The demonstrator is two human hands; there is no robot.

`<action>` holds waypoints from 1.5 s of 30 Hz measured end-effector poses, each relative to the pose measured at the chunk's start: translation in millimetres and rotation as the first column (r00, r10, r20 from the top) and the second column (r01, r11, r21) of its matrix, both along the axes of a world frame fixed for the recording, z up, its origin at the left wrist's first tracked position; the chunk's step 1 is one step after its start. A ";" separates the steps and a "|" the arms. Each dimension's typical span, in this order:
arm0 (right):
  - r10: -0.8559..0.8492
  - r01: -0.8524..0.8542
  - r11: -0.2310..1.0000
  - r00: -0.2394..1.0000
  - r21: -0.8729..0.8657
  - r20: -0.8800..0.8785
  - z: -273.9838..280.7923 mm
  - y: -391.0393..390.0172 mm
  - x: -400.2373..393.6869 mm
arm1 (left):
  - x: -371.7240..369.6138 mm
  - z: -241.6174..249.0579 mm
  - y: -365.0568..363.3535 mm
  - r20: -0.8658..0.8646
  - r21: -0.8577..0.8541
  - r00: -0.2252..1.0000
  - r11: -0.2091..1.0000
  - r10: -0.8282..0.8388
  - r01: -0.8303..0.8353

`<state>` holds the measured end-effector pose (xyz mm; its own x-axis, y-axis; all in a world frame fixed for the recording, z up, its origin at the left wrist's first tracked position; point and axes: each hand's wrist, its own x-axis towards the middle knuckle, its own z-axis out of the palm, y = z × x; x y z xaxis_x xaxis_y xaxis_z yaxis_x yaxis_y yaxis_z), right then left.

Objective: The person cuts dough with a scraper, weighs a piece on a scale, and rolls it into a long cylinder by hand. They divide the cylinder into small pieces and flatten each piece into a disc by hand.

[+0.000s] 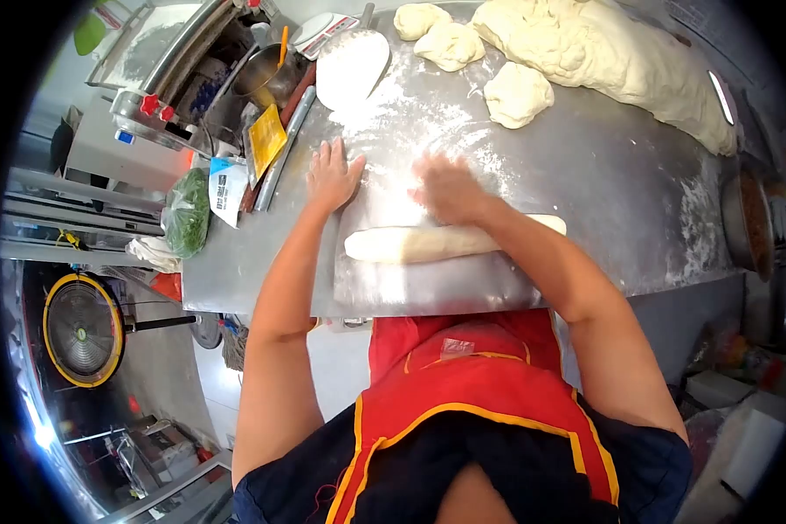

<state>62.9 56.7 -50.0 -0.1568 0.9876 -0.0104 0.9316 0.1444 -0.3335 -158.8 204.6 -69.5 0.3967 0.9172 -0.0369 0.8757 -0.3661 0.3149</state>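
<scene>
A long roll of dough [419, 244] lies crosswise near the front edge of the floured metal table [620, 188]. My right forearm passes over its right part. Beyond the roll, my right hand [450, 188] is over the scattered flour, its fingers smeared by motion. To the left, my left hand [333, 175] rests on the tabletop with fingers spread, holding nothing. Farther back sit a small dough lump [518, 95], two more pieces of dough [450, 45] and a large dough mass [611, 54]. White flour [428, 127] is strewn between them and my hands.
At the back left are a white floury scoop-like thing [351, 70], a scale [321, 33] and a metal pot [266, 77]. A yellow packet [266, 140], a white bag [228, 188] and bagged greens [187, 214] line the left edge. A metal bowl [747, 218] stands at the right.
</scene>
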 end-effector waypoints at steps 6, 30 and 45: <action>0.196 -0.211 0.972 0.971 -0.107 -0.139 31.0 -90.6 57.4 | 77.1 36.3 -84.7 -0.231 -0.300 0.776 0.802 -0.587 0.517; -0.344 0.333 0.923 0.939 0.195 0.026 -0.1 -50.6 78.0 | 70.3 21.4 -62.6 -0.118 0.273 0.906 0.864 -0.406 0.423; -0.394 0.360 0.888 0.917 0.285 0.070 -12.0 -96.4 67.3 | 122.4 6.7 -164.5 0.002 0.295 0.944 0.902 -0.331 0.316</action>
<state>130.3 -39.7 -62.1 0.2134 0.9415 0.2609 0.9640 -0.1596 -0.2126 -36.4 40.1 -62.7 0.6675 0.7062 0.2361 0.6793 -0.7074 0.1951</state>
